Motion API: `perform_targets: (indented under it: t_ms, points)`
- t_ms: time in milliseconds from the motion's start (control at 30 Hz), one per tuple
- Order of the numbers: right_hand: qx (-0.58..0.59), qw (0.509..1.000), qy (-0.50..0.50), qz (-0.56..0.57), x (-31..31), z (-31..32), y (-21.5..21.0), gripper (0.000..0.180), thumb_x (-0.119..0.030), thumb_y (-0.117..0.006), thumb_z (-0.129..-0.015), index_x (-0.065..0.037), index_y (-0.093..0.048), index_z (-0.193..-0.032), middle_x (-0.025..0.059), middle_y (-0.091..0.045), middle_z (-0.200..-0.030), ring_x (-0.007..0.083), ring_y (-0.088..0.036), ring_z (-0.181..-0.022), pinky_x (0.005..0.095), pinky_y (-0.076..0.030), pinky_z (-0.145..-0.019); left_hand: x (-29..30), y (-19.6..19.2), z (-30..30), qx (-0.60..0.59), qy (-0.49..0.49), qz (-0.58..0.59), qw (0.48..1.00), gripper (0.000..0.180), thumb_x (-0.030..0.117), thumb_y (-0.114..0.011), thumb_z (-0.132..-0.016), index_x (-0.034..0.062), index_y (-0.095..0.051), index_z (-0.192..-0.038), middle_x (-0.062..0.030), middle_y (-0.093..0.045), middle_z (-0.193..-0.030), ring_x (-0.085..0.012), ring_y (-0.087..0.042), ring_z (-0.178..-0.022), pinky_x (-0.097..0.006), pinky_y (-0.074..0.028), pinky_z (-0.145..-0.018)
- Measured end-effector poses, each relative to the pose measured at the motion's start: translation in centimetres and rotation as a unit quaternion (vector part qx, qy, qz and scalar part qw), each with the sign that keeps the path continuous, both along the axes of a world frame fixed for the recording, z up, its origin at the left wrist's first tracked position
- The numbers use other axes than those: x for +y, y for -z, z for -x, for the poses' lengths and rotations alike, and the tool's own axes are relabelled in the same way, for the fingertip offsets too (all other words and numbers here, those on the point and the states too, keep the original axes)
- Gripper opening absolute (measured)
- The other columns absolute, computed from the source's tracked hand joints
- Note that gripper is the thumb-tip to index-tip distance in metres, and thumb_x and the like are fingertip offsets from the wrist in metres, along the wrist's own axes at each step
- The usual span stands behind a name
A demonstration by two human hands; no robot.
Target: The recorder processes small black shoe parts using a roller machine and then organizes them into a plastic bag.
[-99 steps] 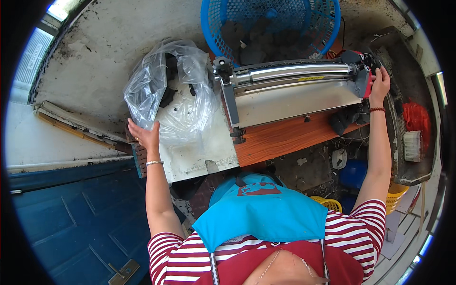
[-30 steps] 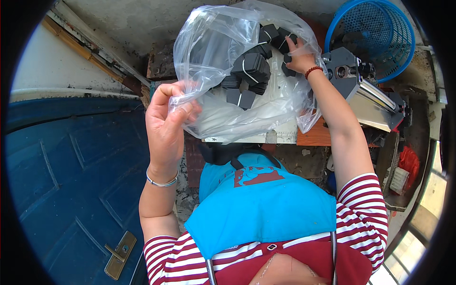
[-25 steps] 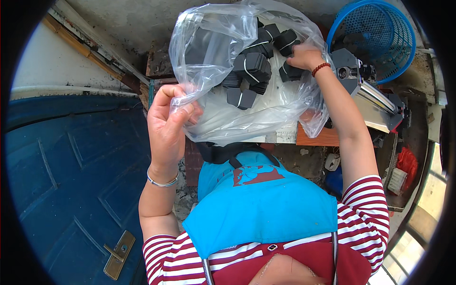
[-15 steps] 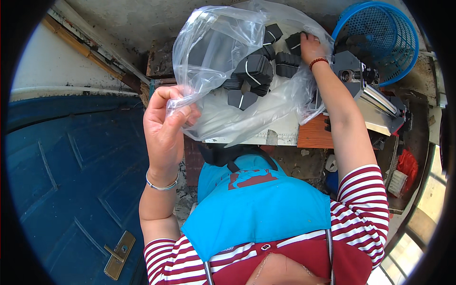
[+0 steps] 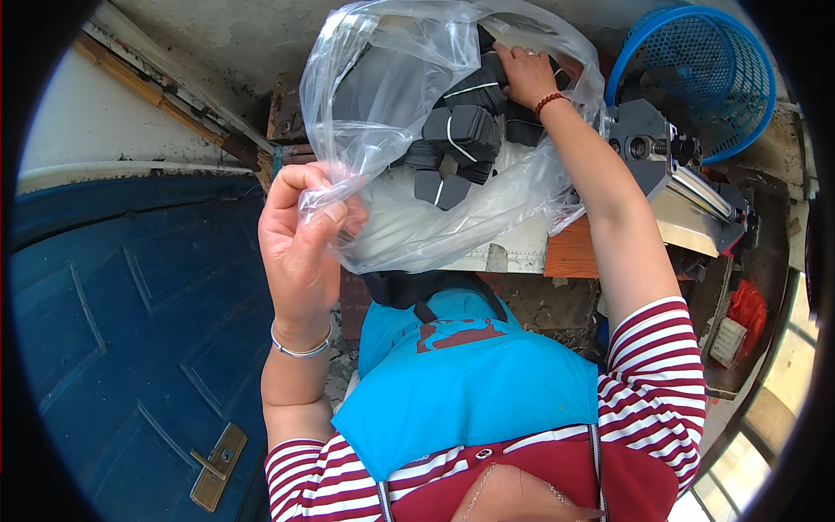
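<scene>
A clear plastic bag (image 5: 365,143) lies spread over the work table, its mouth facing me. Inside sit several banded bundles of flat black pieces (image 5: 464,135), stacked and tilted against each other, with thin white bands. At the bag's near left edge, my left hand (image 5: 300,222) is closed, pinching the gathered film between thumb and fingers. My right hand (image 5: 529,78) reaches into the bag at the far side. Its fingers curl down over a black bundle, and the fingertips are partly hidden among the dark pieces.
A blue plastic basket (image 5: 628,65) with dark pieces in it stands at the far right. Beside the bag is a grey metal machine (image 5: 648,143) with a roller. A blue door (image 5: 130,322) fills the left side. A red plastic bag (image 5: 746,313) lies at right.
My right hand has moved left inside the bag, and the black bundles near it have shifted. The left hand keeps its pinch on the film, slightly lower and further left.
</scene>
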State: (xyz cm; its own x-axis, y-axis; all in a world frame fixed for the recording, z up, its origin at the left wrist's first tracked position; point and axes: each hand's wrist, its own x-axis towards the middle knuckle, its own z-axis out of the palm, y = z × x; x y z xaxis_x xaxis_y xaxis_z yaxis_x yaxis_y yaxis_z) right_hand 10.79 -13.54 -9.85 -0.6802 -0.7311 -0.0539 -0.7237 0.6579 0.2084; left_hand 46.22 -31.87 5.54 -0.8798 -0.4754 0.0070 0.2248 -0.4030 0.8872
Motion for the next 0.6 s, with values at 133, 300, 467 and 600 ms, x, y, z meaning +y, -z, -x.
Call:
perform_targets:
  t_ms: [133, 300, 467, 600]
  points:
    - [0.010, 0.995, 0.102, 0.021, 2.5, 2.0, 0.3, 0.069, -0.034, -0.081, -0.068, -0.012, -0.051, -0.126, 0.0170, -0.062, -0.113, 0.0339, -0.063, -0.104, 0.0483, -0.049, -0.088, -0.2, 0.4, 0.1, 0.002, -0.009, -0.008, 1.000, 0.014, 0.008, -0.061, -0.085, 0.0047, -0.052, -0.096, -0.0081, -0.059, -0.098, -0.0116, -0.055, -0.074, -0.028, -0.046, -0.071]
    - [0.039, 0.977, 0.205, 0.051, 3.2, 2.2, -1.4, 0.070, -0.045, -0.075, -0.074, -0.007, -0.050, -0.128, 0.0185, -0.063, -0.117, 0.0373, -0.063, -0.106, 0.0478, -0.050, -0.090, 0.2, 0.3, 0.3, 0.004, -0.004, 0.006, 1.000, 0.016, 0.011, -0.061, -0.086, 0.0066, -0.050, -0.097, -0.0066, -0.059, -0.094, -0.0118, -0.054, -0.077, -0.027, -0.044, -0.069]
    - [0.003, 0.966, 0.238, 0.101, 4.1, 2.0, -0.5, 0.073, -0.043, -0.072, -0.076, -0.009, -0.046, -0.136, 0.0170, -0.057, -0.131, 0.0373, -0.059, -0.114, 0.0472, -0.048, -0.094, 0.4, 0.2, 0.6, 0.017, 0.003, 0.008, 1.000, 0.016, 0.010, -0.061, -0.085, 0.0065, -0.050, -0.097, -0.0068, -0.059, -0.093, -0.0120, -0.054, -0.076, -0.027, -0.044, -0.069]
    - [0.001, 0.971, 0.193, 0.143, 3.8, 1.4, -1.1, 0.068, -0.040, -0.071, -0.078, -0.011, -0.049, -0.135, 0.0177, -0.055, -0.132, 0.0369, -0.054, -0.120, 0.0480, -0.046, -0.096, 0.3, 0.4, 0.6, 0.010, -0.003, -0.010, 1.000, 0.016, 0.009, -0.062, -0.085, 0.0041, -0.053, -0.097, -0.0085, -0.060, -0.100, -0.0119, -0.056, -0.074, -0.028, -0.046, -0.072]
